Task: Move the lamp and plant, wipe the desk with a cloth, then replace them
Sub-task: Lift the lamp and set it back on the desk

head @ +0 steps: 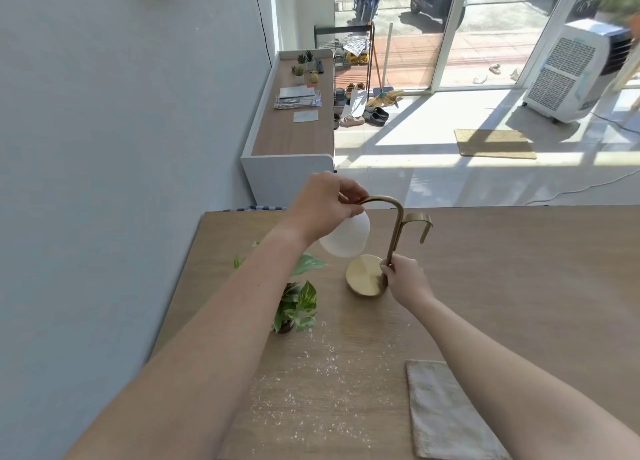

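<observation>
Desk (519, 286) first since it's the biggest thing going: one wooden top, its left edge running near the grey wall, its far edge open to the sunny floor. Whole right half of it is bare wood, so loads of room that way. Left side is the tight bit, with the plant sitting close to that edge.

One cloth (446, 414), greyish, lying flat near the front, partly under the person's right forearm. Nothing touching it otherwise.

One lamp (394, 231), brass, with a curved neck, a white shade and a round base. It's tilted, base tipped so the near rim is on or just over the wood, can't tell which. Sits roughly mid-desk, just right of the plant.

Two hands, both on the lamp. Left hand (325, 207) is pinched closed around the top of the curved neck, right above the shade. Right hand (405, 279) is wrapped around the bottom of the stem where it meets the base.

One plant (294, 304), small pot, green-and-cream leaves, half hidden behind the left forearm.

Then crumbs (311, 373), too many to count, a white scatter on the wood between plant and cloth, nearer the front
</observation>
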Available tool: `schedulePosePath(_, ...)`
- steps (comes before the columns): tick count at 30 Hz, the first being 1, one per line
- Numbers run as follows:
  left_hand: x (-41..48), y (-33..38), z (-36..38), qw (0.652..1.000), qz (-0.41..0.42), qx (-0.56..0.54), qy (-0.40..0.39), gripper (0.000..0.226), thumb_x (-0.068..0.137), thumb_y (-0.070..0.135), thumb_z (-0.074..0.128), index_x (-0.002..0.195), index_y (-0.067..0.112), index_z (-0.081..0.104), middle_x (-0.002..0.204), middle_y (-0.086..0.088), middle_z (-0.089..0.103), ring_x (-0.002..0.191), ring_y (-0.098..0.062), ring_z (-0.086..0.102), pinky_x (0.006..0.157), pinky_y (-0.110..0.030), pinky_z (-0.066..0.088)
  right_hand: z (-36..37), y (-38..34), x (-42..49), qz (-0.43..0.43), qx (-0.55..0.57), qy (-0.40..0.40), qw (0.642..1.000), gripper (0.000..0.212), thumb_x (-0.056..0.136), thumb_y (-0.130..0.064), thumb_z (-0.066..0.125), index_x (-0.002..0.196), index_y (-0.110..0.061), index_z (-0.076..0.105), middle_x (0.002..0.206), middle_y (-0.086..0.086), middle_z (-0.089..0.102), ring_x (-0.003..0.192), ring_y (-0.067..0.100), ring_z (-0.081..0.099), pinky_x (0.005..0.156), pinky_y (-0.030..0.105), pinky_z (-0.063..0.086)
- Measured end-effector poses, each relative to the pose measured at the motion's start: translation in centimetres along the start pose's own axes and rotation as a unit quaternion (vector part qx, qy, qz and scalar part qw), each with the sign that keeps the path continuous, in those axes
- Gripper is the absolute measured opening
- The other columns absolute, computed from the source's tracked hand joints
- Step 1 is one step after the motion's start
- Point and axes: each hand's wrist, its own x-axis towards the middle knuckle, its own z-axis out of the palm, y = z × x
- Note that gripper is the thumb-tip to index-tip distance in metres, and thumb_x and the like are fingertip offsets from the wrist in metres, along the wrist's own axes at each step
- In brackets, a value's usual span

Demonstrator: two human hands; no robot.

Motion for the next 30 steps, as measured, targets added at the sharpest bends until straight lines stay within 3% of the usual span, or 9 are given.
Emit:
schedulePosePath(4, 3.2, -0.8, 0.0, 1.000, 0.002, -0.002, -0.001, 0.022, 0.088, 0.011, 0.085, 0.108, 0.019, 0.085, 0.096, 0.007, 0.080, 0.088, -0.008, 0.075, 0.093, -0.035, 0.063, -0.3, -0.3, 3.3, 0.002, -0.001, 0.004, 1.000, 0.021, 0.106, -0.016, 0.057, 0.089, -0.021, 0.066, 0.087, 0.001, 0.075, 0.083, 0.020, 0.072, 0.076, 0.039, 0.058)
schedulePosePath(8, 5.7, -2.0, 0.3, 1.000, -0.001, -0.010, 0.001, 0.022, 0.086, 0.011, 0.085, 0.106, 0.020, 0.085, 0.095, 0.006, 0.080, 0.087, -0.010, 0.076, 0.092, -0.040, 0.063, -0.5, -0.2, 6.0, 0.008, -0.001, 0.006, 1.000, 0.021, 0.107, -0.017, 0.057, 0.090, -0.022, 0.067, 0.087, 0.000, 0.076, 0.083, 0.018, 0.072, 0.072, 0.034, 0.055)
schedulePosePath(12, 7.9, -3.0, 0.5, 1.000, 0.001, -0.004, 0.003, 0.022, 0.086, 0.011, 0.086, 0.106, 0.020, 0.085, 0.094, 0.008, 0.080, 0.086, -0.008, 0.076, 0.092, -0.041, 0.064, -0.4, -0.1, 8.4, 0.001, -0.012, 0.010, 1.000, 0.021, 0.106, -0.017, 0.057, 0.088, -0.023, 0.067, 0.086, -0.001, 0.074, 0.085, 0.022, 0.071, 0.081, 0.041, 0.058)
schedulePosePath(26, 11.5, -4.6, 0.1, 1.000, 0.005, 0.009, 0.007, 0.022, 0.086, 0.012, 0.086, 0.106, 0.021, 0.085, 0.093, 0.011, 0.080, 0.084, -0.005, 0.076, 0.091, -0.038, 0.064, -0.2, -1.0, 11.9, -0.003, -0.019, 0.004, 1.000, 0.018, 0.108, -0.018, 0.056, 0.097, -0.017, 0.071, 0.091, -0.003, 0.069, 0.088, 0.021, 0.065, 0.077, 0.036, 0.048)
schedulePosePath(30, 11.9, -5.0, 0.3, 1.000, 0.001, 0.012, -0.001, 0.022, 0.086, 0.012, 0.086, 0.107, 0.022, 0.085, 0.094, 0.011, 0.080, 0.085, -0.005, 0.076, 0.092, -0.039, 0.064, -0.1, -0.8, 12.5, 0.001, -0.024, 0.003, 1.000, 0.018, 0.108, -0.019, 0.055, 0.098, -0.016, 0.071, 0.092, -0.002, 0.069, 0.090, 0.023, 0.065, 0.078, 0.038, 0.051)
